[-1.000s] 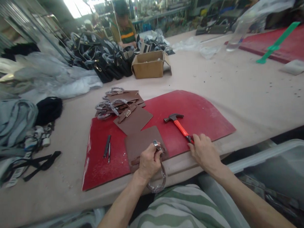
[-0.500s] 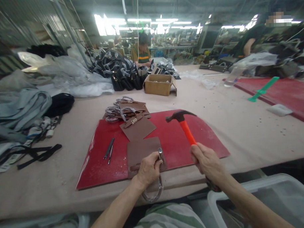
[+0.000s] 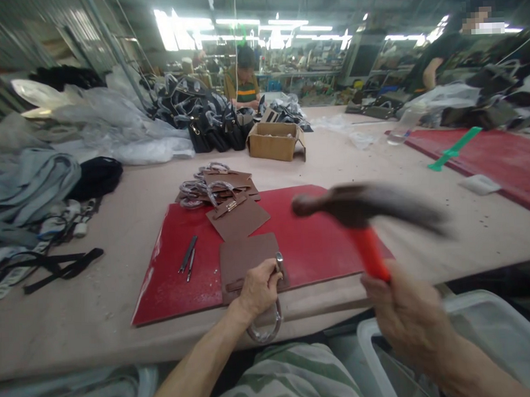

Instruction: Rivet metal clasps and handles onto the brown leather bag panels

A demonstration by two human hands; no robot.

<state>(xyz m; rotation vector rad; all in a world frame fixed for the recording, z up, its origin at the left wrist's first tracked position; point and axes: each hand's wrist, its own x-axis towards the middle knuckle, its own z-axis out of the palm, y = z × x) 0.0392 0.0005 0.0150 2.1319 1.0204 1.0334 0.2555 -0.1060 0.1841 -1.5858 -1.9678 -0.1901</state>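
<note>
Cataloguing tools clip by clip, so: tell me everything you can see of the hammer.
The claw hammer has a dark, metal-looking head, its rounded striking end toward picture left, its curved claw toward the right, badly blurred. The handle shows orange-red. It is raised above the red board, head uppermost, gripped by the right hand, which hides the handle's lower part.

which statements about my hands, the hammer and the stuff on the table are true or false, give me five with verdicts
1. The right hand grips the hammer. True.
2. Two slim tools lie left of the left hand. True.
3. The left hand is empty. False: it holds a shiny metal piece.
4. The cardboard box stands beyond the nearer red board. True.
5. The green piece lies left of the cardboard box. False: the green piece lies right of it.
</note>
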